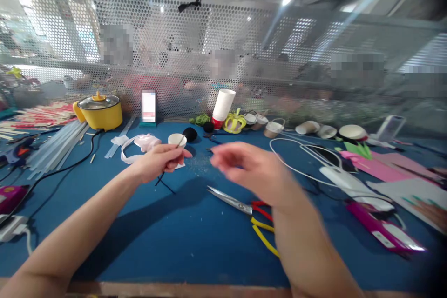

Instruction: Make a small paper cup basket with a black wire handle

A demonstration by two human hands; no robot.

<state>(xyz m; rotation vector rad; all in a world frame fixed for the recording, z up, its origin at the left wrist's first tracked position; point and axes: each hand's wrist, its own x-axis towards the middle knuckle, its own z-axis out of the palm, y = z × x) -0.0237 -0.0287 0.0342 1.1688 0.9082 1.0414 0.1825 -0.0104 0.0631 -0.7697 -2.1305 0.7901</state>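
Left hand [159, 162] is pinching a thin dark wire [166, 167] above the blue counter [174, 233], its length slanting down-left; right hand [249, 170], blurred, fingers loosely open, is hovering just right of it

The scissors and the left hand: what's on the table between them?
In the head view, only bare blue table with small specks lies between the scissors and the left hand.

Bare blue table [167, 237] near front edge; scissors [240, 206] right, black cable [59, 170] left.
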